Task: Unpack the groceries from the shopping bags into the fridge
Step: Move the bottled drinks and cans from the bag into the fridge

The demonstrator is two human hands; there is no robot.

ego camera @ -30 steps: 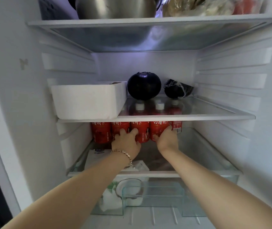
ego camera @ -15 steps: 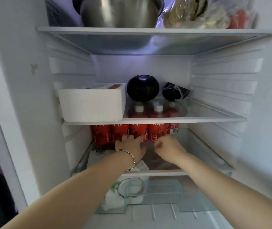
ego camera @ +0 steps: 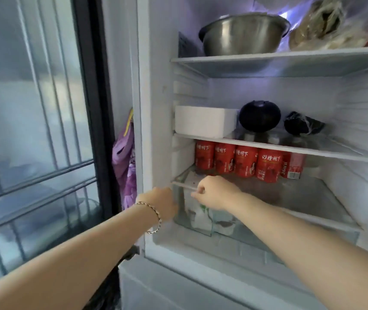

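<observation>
Just behind the right hand [ego camera: 215, 192], a row of red bottles [ego camera: 245, 161] stands upright on the lower glass shelf [ego camera: 301, 198] of the open fridge [ego camera: 154, 108], close to the knuckles but apart from them. The right grip is curled, with its fingers at the white front strip of that shelf. Whether it pinches the strip cannot be told, and no grocery is in it. The left hand [ego camera: 164, 203], with a bracelet [ego camera: 154, 217] at its wrist, lies lower and to the left, at the fridge's front edge by the corner of the clear drawer [ego camera: 201, 222]. Its fingers are turned away, so its grip cannot be read either. Above both grips, the next shelf carries a white foam box [ego camera: 203, 121] and a dark round vegetable [ego camera: 259, 116]. Left of the left grip, outside the cabinet, hangs a purple bag [ego camera: 123, 162].

Step in hand, as judged: the bottles look stowed, and neither grip carries anything to put away. The next move calls for drawing both arms off the shelf without brushing the front bottles, then turning to the shopping bags for another item. Bare glass shows to the right of the right grip.
</observation>
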